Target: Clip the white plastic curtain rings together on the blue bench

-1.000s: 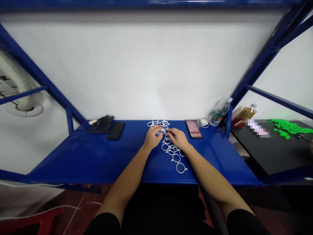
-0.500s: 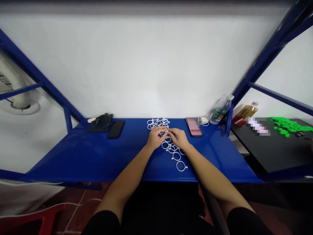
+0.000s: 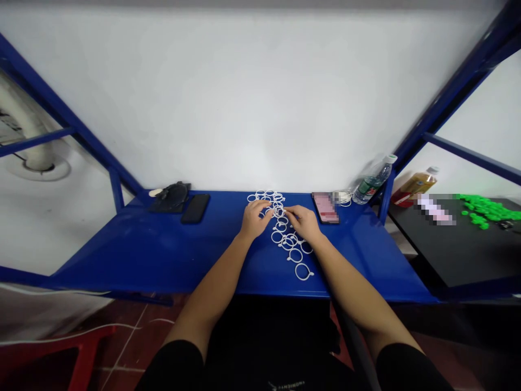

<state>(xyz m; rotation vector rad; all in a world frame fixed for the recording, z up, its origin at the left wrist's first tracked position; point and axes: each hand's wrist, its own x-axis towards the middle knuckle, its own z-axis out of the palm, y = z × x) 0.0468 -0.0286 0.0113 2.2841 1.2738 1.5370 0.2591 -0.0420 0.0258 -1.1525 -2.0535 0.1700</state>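
Observation:
White curtain rings [image 3: 302, 279], each with a small eyelet, lie in a trail from the wall to the front of the blue table [image 3: 163, 260]. My right hand [image 3: 304, 224] pinches one white curtain ring [image 3: 284, 212] between thumb and fingertips, over the middle of the trail. To its left, my left hand [image 3: 254, 218] is open, thumb and fingers apart, close to that ring's left side. Several rings lie behind and partly beneath the left hand's fingers. Others spread below the right hand, some overlapping.
A black phone [image 3: 195, 208] and a dark flat object [image 3: 171, 196] lie at the back left. On the right are a phone with a lit screen [image 3: 325, 208], a white cable [image 3: 344, 199] and a water bottle [image 3: 372, 182]. Green pieces [image 3: 484, 209] lie on a black side table [image 3: 435, 250].
My hands have moved apart: the left opened and drew back leftward, while the right still pinches a ring. The view has shifted slightly.

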